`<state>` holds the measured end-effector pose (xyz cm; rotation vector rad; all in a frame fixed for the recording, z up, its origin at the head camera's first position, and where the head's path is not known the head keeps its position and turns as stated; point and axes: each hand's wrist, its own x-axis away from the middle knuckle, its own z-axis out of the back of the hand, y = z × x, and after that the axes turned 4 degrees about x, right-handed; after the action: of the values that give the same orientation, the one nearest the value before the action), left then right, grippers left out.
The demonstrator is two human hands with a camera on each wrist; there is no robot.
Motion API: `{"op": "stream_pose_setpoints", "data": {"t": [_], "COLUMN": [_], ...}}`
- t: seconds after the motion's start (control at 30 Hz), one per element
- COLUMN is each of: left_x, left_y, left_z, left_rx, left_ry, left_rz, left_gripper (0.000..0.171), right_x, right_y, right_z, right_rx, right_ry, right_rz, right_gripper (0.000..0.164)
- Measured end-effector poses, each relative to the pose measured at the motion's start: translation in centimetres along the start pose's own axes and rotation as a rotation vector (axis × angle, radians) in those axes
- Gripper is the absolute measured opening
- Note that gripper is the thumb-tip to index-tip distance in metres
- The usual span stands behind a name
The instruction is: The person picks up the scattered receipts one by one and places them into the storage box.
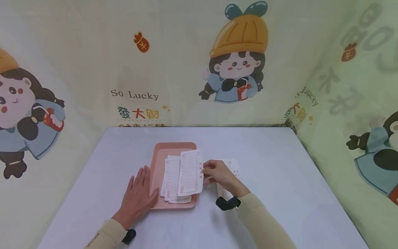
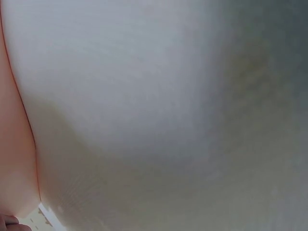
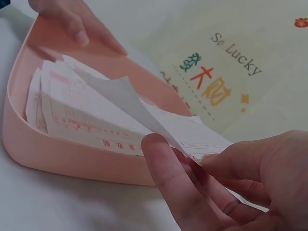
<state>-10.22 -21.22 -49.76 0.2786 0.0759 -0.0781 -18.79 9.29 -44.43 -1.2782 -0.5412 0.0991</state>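
A pink tray (image 1: 159, 155) lies on the white table and holds a small pile of printed paper slips (image 1: 170, 180). My right hand (image 1: 209, 170) pinches one slip (image 1: 190, 173) by its right edge and holds it over the pile. In the right wrist view that slip (image 3: 120, 94) curves up from my fingertips (image 3: 161, 159) above the tray (image 3: 72, 159). My left hand (image 1: 140, 192) lies flat on the table with straight fingers, against the tray's left rim. The left hand (image 3: 77, 19) also shows at the tray's far rim.
More slips (image 1: 234, 166) lie on the table under and beyond my right hand. A cartoon-printed cloth backdrop (image 1: 236, 62) walls in the table at the back and on both sides. The left wrist view shows blurred table (image 2: 168, 106) and the tray's edge (image 2: 14, 144).
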Motion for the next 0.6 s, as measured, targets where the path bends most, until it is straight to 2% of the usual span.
{"op": "stream_pose_setpoints", "data": {"t": [0.3,0.6], "left_x": [-0.13,-0.19], "left_y": [0.25,0.31], "left_z": [-0.38,-0.17], "left_rx": [-0.005,-0.016], "left_ry": [0.008,0.009], "left_rz": [-0.012,-0.008], "left_gripper": [0.084,0.084], "right_x": [-0.51,-0.79], "right_y": [0.75,0.41], "right_z": [-0.49,-0.48], "right_rx": [-0.040,-0.025], "right_ry": [-0.004,-0.002], "right_rz": [0.012,0.013], "right_gripper": [0.024,0.027]}}
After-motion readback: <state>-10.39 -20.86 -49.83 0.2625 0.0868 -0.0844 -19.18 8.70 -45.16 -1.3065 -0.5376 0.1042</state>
